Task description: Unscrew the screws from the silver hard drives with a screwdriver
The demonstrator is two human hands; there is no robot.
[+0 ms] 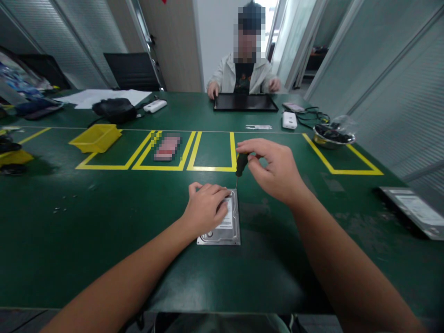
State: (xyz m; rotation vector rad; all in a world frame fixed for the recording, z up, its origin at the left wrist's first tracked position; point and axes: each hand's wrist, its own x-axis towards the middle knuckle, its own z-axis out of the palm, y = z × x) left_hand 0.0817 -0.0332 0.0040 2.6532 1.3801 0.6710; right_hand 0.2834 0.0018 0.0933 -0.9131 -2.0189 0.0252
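Note:
A silver hard drive [235, 226] with a white label lies flat on the green table in front of me. My left hand [205, 209] rests over its left and upper part, fingers curled on it and hiding much of the label. In my right hand [276, 170] is a screwdriver [241, 164] with a dark handle, pinched near its top. It stands nearly upright, and its thin shaft meets the drive's far right corner. Whether a screw sits under the tip is too small to tell.
Tiny screws [57, 210] lie at left. Another hard drive [416, 210] rests at the right edge. Farther back are a yellow bin [98, 138], a metal bowl [335, 140] and yellow tape outlines. Across the table, a person [225, 69] sits by a black tray [245, 102].

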